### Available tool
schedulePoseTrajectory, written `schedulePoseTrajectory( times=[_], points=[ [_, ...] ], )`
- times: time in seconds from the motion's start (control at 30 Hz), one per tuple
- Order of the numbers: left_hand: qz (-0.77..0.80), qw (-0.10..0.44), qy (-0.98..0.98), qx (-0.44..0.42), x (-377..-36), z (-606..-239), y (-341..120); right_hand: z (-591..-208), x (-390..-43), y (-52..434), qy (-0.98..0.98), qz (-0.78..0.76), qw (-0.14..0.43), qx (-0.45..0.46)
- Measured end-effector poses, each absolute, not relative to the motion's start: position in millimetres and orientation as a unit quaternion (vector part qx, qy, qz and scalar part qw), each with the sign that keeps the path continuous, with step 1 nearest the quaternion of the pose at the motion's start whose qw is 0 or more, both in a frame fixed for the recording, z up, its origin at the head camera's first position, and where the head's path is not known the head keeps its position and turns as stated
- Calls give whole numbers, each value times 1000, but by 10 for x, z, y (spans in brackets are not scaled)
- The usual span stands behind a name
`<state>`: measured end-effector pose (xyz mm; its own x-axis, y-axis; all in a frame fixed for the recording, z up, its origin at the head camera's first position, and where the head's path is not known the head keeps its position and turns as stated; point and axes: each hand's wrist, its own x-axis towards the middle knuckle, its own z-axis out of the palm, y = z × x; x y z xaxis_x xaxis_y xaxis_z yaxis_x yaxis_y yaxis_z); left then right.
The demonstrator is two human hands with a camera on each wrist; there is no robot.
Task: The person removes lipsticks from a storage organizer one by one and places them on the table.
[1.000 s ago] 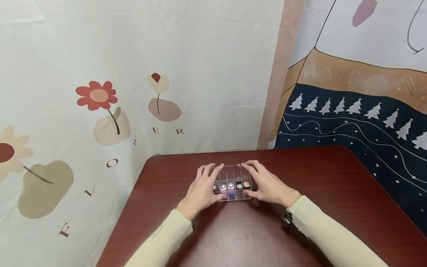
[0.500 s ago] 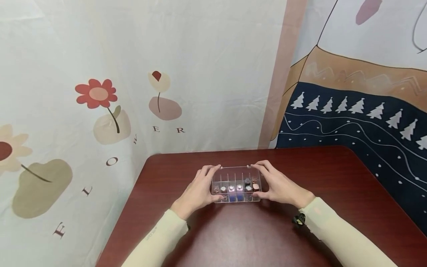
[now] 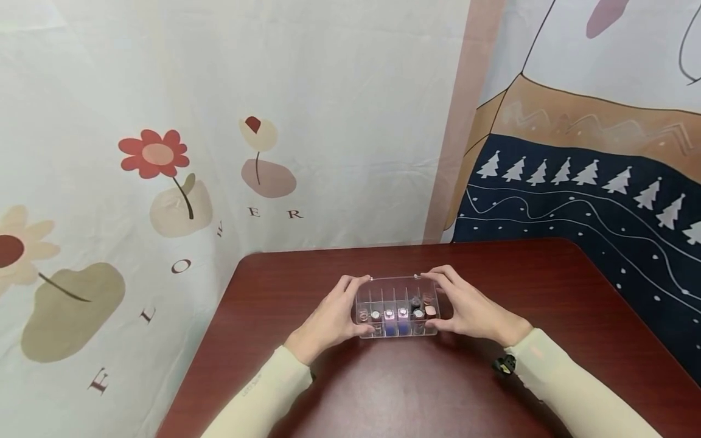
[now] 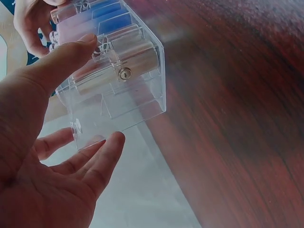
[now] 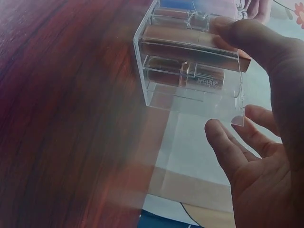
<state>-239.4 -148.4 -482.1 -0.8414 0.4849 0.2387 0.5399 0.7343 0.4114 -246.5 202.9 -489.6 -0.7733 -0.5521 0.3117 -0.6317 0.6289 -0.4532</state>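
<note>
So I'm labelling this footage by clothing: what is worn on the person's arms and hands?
Both arms wear long, close-fitting cream sleeves, left sleeve and right sleeve. The left hand and right hand are bare. A small black item sits at the right cuff.

Tubes (image 3: 402, 312) in the clear organizer (image 3: 398, 307) are too small to identify

Wall cloth (image 3: 164, 91) with flower prints: scattered serif capitals in dark red-brown, "F" (image 3: 100, 381), "L" (image 3: 146, 315), "O" (image 3: 182, 266), "W" (image 3: 221, 229), "E" (image 3: 255, 212), "R" (image 3: 294, 214), curving upward left to right, together spelling "FLOWER".

Lipstick tube (image 5: 190, 76) in clear compartment organizer (image 5: 190, 97): small dark print on metallic band, possibly a brand name, too blurred to read.

Left sleeve (image 3: 257, 395): tiny grey print, illegible.
</note>
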Motion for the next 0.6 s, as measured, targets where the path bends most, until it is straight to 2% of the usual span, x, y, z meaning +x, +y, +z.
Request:
schedulePoseTrajectory(
  times=[0.33,0.6],
  points=[
    [-245,62,-928,-274,-2398,-4844,-1446,-4858,-2434,2090,-911,239,79,327],
    [-258,57,-928,-264,-2402,-4847,-1438,-4770,-2494,2089,-894,225,130,364]
  ],
)
